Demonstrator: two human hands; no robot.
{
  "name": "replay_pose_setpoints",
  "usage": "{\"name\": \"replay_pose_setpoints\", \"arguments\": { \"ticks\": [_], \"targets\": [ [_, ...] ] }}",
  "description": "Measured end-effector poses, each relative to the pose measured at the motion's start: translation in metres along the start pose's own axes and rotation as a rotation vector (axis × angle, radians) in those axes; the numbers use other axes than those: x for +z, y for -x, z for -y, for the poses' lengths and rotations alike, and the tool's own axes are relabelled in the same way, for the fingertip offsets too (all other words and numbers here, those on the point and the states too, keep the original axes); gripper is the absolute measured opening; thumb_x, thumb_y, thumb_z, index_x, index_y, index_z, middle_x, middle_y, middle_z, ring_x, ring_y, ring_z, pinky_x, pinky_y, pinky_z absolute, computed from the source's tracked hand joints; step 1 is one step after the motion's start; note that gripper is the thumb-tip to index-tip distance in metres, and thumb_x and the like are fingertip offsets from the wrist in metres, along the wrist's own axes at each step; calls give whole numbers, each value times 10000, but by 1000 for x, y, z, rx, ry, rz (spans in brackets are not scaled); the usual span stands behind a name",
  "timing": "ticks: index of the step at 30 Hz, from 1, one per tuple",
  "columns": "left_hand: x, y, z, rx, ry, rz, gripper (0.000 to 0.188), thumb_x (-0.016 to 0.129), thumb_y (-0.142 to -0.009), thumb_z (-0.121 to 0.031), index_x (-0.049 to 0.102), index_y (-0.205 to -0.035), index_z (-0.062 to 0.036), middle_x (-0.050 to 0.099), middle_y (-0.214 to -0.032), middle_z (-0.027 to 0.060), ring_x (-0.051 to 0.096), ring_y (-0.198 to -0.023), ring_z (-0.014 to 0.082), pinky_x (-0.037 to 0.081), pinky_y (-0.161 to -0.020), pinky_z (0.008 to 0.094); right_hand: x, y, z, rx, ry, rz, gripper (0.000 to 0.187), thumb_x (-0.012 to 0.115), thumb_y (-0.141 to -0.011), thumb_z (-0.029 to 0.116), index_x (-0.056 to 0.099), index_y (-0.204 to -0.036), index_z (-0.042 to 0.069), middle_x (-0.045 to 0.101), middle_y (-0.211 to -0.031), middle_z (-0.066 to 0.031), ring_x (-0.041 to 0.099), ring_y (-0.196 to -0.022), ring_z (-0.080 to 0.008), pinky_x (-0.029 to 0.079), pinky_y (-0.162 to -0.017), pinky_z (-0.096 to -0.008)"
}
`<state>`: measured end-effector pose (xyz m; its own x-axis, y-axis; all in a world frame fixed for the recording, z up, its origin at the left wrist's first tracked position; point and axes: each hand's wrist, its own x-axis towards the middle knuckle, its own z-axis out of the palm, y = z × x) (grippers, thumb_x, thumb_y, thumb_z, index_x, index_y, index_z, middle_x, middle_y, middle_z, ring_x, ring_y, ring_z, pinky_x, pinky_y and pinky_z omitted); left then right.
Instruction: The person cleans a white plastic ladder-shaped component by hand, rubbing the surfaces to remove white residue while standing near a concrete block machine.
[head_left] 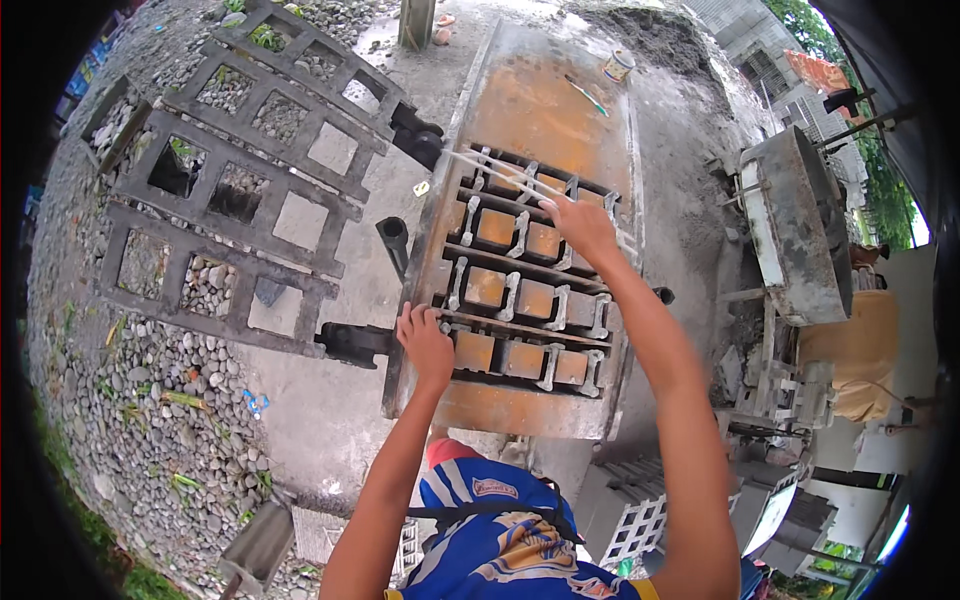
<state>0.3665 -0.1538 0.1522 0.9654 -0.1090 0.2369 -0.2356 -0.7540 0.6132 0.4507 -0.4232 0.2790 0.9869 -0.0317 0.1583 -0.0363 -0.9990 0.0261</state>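
A rusty steel bed [540,95] holds a metal mould [520,255] with several rows of square compartments, grey block-like pieces standing between them. My left hand [427,348] lies on the mould's near left corner by the bed's rim, fingers apart and gripping nothing. Across the mould's far row, my right hand [582,228] is closed around thin pale rods [500,176] that slant from the bed's left edge toward the right. Its fingertips are partly hidden, and the rods' exact kind is unclear.
Grey open-frame concrete pieces [240,145] lie on gravel at the left. A pale cup [618,66] and a thin green-tipped stick [588,96] rest on the bed's far end. A metal trough [790,225] stands at the right. A trowel-like metal tool [258,548] lies lower left.
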Motion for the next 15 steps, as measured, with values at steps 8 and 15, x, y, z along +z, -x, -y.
{"name": "replay_pose_setpoints", "arguments": {
  "ticks": [8,15],
  "targets": [
    [-3,4,13,-12,-38,-15,295,489,-633,49,513,-902,-70,482,-1067,84,338,-1178,313,228,-967,460,-16,19,57,-168,-123,11,398,410,-871,426,512,-776,53,543,-512,-148,574,-500,-308,445,-434,-408],
    [0,3,3,-30,6,-3,289,456,-647,54,506,-911,-52,474,-1084,95,332,-1189,317,210,-987,472,4,5,7,105,-46,87,424,384,-878,444,563,-802,67,585,-609,-163,588,-580,-341,462,-489,-428]
  ]
}}
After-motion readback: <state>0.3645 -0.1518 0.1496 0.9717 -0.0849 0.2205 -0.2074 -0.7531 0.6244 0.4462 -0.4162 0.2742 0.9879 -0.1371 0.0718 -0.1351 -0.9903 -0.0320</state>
